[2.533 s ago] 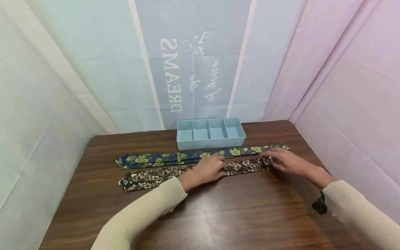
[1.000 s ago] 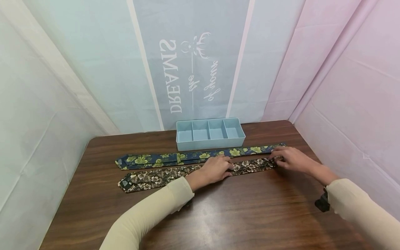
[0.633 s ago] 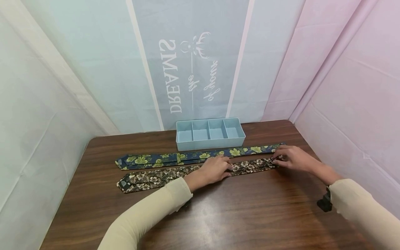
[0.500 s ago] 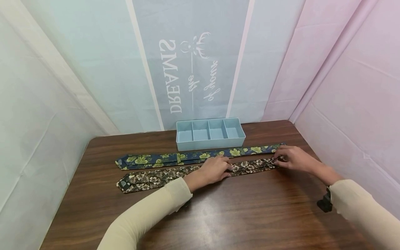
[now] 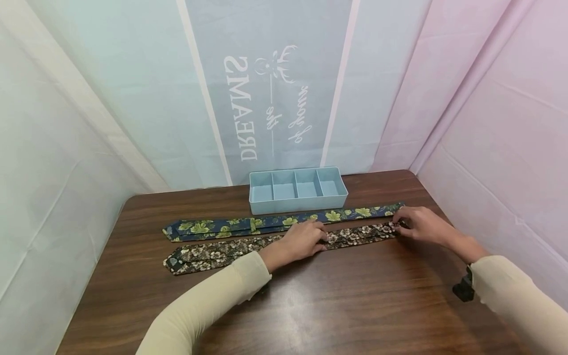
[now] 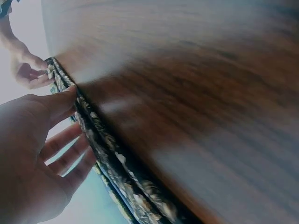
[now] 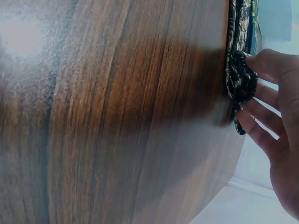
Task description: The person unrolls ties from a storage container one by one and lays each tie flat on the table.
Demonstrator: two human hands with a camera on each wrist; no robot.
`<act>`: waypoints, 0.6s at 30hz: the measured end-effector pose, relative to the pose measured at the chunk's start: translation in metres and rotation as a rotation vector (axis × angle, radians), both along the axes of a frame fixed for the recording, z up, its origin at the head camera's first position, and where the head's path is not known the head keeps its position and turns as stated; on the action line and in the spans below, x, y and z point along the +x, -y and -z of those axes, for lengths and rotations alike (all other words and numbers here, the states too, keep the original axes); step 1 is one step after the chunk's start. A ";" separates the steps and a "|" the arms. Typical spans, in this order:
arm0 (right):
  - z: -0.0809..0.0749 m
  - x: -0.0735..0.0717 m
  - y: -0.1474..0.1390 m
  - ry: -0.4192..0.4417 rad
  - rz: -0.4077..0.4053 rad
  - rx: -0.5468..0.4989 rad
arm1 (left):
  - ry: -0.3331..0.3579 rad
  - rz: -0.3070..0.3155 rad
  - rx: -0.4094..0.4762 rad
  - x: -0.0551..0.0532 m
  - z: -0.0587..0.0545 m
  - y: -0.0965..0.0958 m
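A dark brown necktie with cream flowers (image 5: 355, 237) lies lengthwise across the table, folded double, its pointed end at the left. My left hand (image 5: 299, 241) is at its middle; in the left wrist view the thumb is on the near edge and the fingers on the far side. At the tie's right end my right hand (image 5: 421, 226) pinches the folded loop (image 7: 243, 79) between thumb and fingers. Just behind lies a navy necktie with yellow-green flowers (image 5: 199, 227), also folded and roughly parallel. The right fingers partly cover its right end.
A light blue box (image 5: 298, 204) with several compartments stands at the back of the brown wooden table (image 5: 346, 305), against a printed cloth backdrop (image 5: 275, 98). Pale cloth walls (image 5: 501, 148) enclose both sides. A black device (image 5: 463, 288) is on the right wrist.
My right hand has shifted to the right along the brown tie's end, straightening it. My left hand has slid slightly right and stayed at the middle. The navy tie and box stay put.
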State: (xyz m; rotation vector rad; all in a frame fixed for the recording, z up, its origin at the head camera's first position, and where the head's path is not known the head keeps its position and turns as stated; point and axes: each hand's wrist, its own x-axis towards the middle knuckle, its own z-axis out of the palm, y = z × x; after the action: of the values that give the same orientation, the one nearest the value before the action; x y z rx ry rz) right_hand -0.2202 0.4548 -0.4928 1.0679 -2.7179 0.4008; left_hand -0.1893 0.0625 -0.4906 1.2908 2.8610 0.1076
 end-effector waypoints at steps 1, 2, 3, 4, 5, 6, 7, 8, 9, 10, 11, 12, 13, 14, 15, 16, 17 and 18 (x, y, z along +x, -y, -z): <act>0.000 0.000 -0.001 -0.005 0.002 0.001 | 0.002 -0.006 0.000 0.000 -0.001 -0.001; -0.001 0.000 -0.001 -0.007 0.003 -0.002 | 0.003 -0.012 0.001 0.000 -0.002 -0.003; -0.001 0.000 -0.002 -0.007 0.005 -0.006 | 0.000 -0.017 -0.001 -0.001 -0.003 -0.005; -0.001 0.000 -0.002 -0.005 0.007 -0.009 | -0.003 -0.020 -0.003 -0.001 -0.004 -0.007; -0.001 0.001 -0.003 -0.001 0.010 -0.013 | -0.009 -0.019 -0.007 -0.001 -0.004 -0.009; 0.000 0.002 -0.003 0.003 0.013 -0.016 | -0.014 -0.020 -0.009 -0.001 -0.004 -0.011; 0.000 0.002 -0.004 0.005 0.016 -0.020 | -0.020 -0.019 -0.014 -0.001 -0.004 -0.013; 0.000 0.003 -0.004 0.010 0.021 -0.022 | -0.026 -0.019 -0.020 -0.001 -0.004 -0.015; 0.000 0.003 -0.005 0.014 0.024 -0.024 | -0.031 -0.020 -0.027 -0.001 -0.003 -0.016; 0.000 0.003 -0.006 0.017 0.027 -0.025 | -0.034 -0.020 -0.032 -0.002 -0.002 -0.017; 0.000 0.003 -0.006 0.020 0.029 -0.029 | -0.036 -0.022 -0.036 -0.002 -0.001 -0.017; 0.000 0.003 -0.007 0.017 0.030 -0.031 | -0.034 -0.024 -0.036 -0.002 -0.001 -0.017; -0.001 0.003 -0.007 0.014 0.031 -0.033 | -0.033 -0.024 -0.039 -0.002 0.000 -0.017; -0.001 0.003 -0.008 0.010 0.028 -0.033 | -0.031 -0.027 -0.037 -0.003 0.001 -0.017; -0.001 0.002 -0.009 0.002 0.023 -0.035 | -0.029 -0.027 -0.034 -0.003 0.001 -0.017; -0.001 0.002 -0.010 -0.008 0.015 -0.037 | -0.025 -0.026 -0.030 -0.003 0.002 -0.016; -0.001 0.002 -0.010 -0.019 0.005 -0.041 | -0.022 -0.026 -0.027 -0.003 0.002 -0.015; -0.001 0.001 -0.011 -0.033 -0.008 -0.044 | -0.021 -0.027 -0.023 -0.003 0.002 -0.014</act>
State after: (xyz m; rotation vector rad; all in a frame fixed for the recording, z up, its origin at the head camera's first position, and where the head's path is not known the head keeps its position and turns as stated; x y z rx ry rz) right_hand -0.2191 0.4659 -0.4918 1.0643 -2.6644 0.4391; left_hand -0.1924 0.0763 -0.4926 1.2576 2.8884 0.0621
